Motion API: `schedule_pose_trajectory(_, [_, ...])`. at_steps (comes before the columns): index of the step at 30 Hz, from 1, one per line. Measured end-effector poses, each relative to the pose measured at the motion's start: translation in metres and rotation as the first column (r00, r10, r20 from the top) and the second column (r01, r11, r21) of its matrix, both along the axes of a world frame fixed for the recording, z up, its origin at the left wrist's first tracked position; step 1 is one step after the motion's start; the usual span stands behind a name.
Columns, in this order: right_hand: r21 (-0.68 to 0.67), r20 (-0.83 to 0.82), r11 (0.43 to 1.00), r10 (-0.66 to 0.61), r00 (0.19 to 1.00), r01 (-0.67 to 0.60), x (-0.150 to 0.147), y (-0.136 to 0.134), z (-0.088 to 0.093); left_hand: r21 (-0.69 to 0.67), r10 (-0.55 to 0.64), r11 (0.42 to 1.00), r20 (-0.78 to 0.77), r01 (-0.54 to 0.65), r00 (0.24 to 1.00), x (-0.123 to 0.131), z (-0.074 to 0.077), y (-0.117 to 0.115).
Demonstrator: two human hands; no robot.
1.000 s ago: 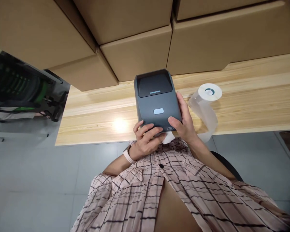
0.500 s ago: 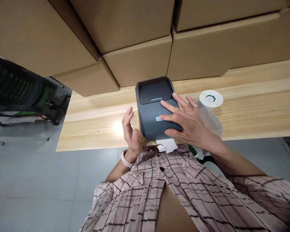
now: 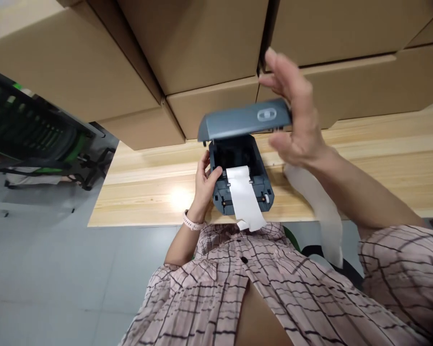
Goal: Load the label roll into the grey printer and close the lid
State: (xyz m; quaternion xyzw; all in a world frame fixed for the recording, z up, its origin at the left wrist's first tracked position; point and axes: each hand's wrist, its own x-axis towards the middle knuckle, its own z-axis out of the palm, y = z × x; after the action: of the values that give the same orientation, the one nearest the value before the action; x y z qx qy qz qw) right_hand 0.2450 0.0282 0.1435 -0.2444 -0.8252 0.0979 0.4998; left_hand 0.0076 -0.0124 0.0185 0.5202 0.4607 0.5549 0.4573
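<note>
A dark grey label printer lies on the wooden table with its lid raised. White label paper runs from inside the base over its front edge, with a torn end. My left hand grips the base's left side, thumb on the rim and fingers along the outside. At the lid's right end is my right hand, its fingers and thumb spread apart, the palm beside or against the edge. The hand is slightly blurred.
Large cardboard boxes stand along the back of the wooden table. A pale translucent strip hangs over the front edge at right. A black and green office chair is at left on the grey floor.
The printer's lid has swung up, uncovering the inside and the paper. My right hand has risen from the lid's top to its right end. My left hand has closed on the base.
</note>
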Motion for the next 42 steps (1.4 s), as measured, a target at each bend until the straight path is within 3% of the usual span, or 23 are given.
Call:
schedule_pose_trajectory(4, [-0.099, -0.195, 0.989, -0.126, 0.973, 0.108, -0.019, 0.050, 0.023, -0.019, -0.047, 0.999, 0.014, 0.048, 0.999, 0.000, -0.001, -0.002])
schedule_pose_trajectory(7, [-0.150, -0.157, 0.962, -0.249, 0.956, 0.227, -0.024, 0.074, 0.038, -0.011, -0.050, 0.999, 0.010, 0.050, 0.999, -0.003, -0.004, -0.002])
schedule_pose_trajectory(10, [0.092, 0.023, 0.912, -0.403, 0.915, 0.399, -0.022, 0.069, 0.039, 0.002, -0.048, 0.999, 0.004, 0.048, 0.999, -0.005, -0.008, -0.001])
schedule_pose_trajectory(12, [0.230, 0.164, 0.887, -0.440, 0.883, 0.400, -0.022, 0.051, 0.029, 0.014, -0.041, 0.999, -0.011, 0.041, 0.999, -0.005, -0.009, 0.000])
schedule_pose_trajectory(14, [0.162, 0.365, 0.948, -0.314, 0.876, 0.272, -0.023, 0.030, 0.011, 0.018, -0.038, 0.999, -0.041, 0.039, 0.998, -0.006, -0.008, 0.001])
schedule_pose_trajectory(16, [-0.051, 0.560, 0.991, -0.076, 0.825, 0.126, -0.024, 0.013, -0.008, 0.011, -0.043, 0.999, -0.070, 0.044, 0.997, -0.007, -0.006, 0.003])
schedule_pose_trajectory(18, [-0.245, 0.659, 0.969, 0.136, 0.740, 0.040, -0.025, 0.005, -0.023, -0.001, -0.046, 0.999, -0.084, 0.046, 0.995, -0.007, -0.002, 0.003])
schedule_pose_trajectory(21, [-0.396, 0.696, 0.918, 0.290, 0.657, 0.014, -0.027, 0.006, -0.031, -0.011, -0.037, 0.999, -0.095, 0.036, 0.995, -0.008, 0.002, 0.004])
schedule_pose_trajectory(27, [-0.534, 0.665, 0.842, 0.477, 0.574, -0.081, -0.033, 0.023, -0.024, 0.005, -0.081, 0.997, -0.192, 0.083, 0.978, -0.014, 0.009, 0.009])
schedule_pose_trajectory(30, [-0.645, 0.496, 0.719, 0.652, 0.573, -0.259, -0.022, 0.031, -0.009, -0.002, -0.158, 0.987, -0.201, 0.161, 0.967, -0.019, 0.012, 0.014])
schedule_pose_trajectory(32, [-0.659, 0.385, 0.664, 0.701, 0.600, -0.353, -0.005, 0.033, 0.008, -0.003, -0.208, 0.978, -0.159, 0.210, 0.965, -0.022, 0.014, 0.016])
schedule_pose_trajectory(34, [-0.628, 0.334, 0.691, 0.655, 0.678, -0.358, 0.020, 0.035, 0.026, -0.005, -0.220, 0.975, -0.136, 0.221, 0.966, -0.024, 0.014, 0.016])
schedule_pose_trajectory(37, [-0.610, 0.316, 0.766, 0.470, 0.824, -0.203, 0.062, 0.041, 0.042, -0.016, -0.185, 0.983, -0.127, 0.184, 0.975, -0.023, 0.012, 0.014])
schedule_pose_trajectory(39, [-0.623, 0.342, 0.782, 0.310, 0.887, -0.032, 0.086, 0.053, 0.037, -0.019, -0.163, 0.987, -0.102, 0.162, 0.981, -0.022, 0.008, 0.013])
schedule_pose_trajectory(42, [-0.659, 0.399, 0.737, 0.170, 0.901, 0.153, 0.105, 0.081, 0.008, -0.010, -0.153, 0.988, -0.060, 0.152, 0.986, -0.021, 0.004, 0.013])
